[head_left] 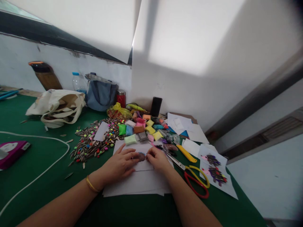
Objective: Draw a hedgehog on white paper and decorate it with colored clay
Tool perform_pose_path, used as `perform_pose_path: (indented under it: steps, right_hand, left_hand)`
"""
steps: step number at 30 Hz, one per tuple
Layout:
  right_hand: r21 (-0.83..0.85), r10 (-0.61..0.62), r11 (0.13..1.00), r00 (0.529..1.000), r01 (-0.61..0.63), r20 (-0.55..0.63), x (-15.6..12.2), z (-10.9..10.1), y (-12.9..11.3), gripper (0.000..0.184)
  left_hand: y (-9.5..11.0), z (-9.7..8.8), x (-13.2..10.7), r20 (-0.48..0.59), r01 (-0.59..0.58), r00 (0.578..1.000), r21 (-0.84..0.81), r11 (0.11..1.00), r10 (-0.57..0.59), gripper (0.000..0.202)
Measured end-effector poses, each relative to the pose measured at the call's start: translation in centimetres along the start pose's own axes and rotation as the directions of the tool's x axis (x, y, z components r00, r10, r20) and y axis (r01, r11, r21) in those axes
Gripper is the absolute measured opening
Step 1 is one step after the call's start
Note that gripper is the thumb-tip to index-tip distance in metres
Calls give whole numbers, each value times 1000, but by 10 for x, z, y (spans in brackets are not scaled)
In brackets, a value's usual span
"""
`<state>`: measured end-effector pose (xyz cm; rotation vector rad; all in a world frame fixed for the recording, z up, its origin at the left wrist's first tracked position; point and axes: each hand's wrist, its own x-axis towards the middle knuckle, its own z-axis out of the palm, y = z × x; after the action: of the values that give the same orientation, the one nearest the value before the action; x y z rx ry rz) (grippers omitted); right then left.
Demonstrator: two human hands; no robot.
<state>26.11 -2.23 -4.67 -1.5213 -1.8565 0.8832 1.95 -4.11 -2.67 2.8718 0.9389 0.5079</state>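
My left hand [120,164] lies over the white paper [139,184] with its fingers stretched out, fingertips at a small dark grey-blue piece [141,156] that looks like modelling clay. On the other side of this piece, my right hand [158,159] has thumb and forefinger pinched together at its edge; what is between them is too small to make out. Just beyond both hands lie several small packets of coloured clay [131,140]. Scissors [187,168] with red and yellow handles rest right of my right hand, alongside a yellow utility knife [186,153].
Sunflower seeds [91,146] mixed with coloured balls are heaped at left. Decorated paper sheets [215,173] lie at right. Behind stand a phone [156,106], red flask [121,98], blue bag [100,94] and cream bag [59,105]. A white cable [50,164] crosses the green table.
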Motion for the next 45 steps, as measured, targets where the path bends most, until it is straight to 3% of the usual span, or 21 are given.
perform_pose_path:
  steps: [7,13,18,24,33,38,45]
  right_hand:
    - [19,3,1000,1000,-4,18,0,1,2,8]
    - [52,0,999,999,-2,41,-1,-1,1,7]
    - [67,-28,997,998,24,56,-3,-2,-1,7]
    - [67,-57,996,996,53,68,-3,-2,0,7]
    - [51,-61,997,996,58,67,-4,-3,-3,8]
    - [83,-60,995,996,54,71,-4,-3,0,9]
    - [107,-54,992,994,64,-91,-2,-4,0,16]
  left_hand:
    - [3,1,3,-4,36,999,11,999,-36,24]
    - [4,2,4,26,24,999,12,1000,-24,46]
    - [8,6,5,22,23,999,39,999,-24,36]
    - [2,2,3,-38,32,999,45,998,-31,39]
    - [-1,1,0,-62,33,998,53,998,-30,20]
    - [-3,1,-1,-99,61,993,11,998,-60,28]
    - [-5,2,-1,-124,180,974,-78,981,-188,29]
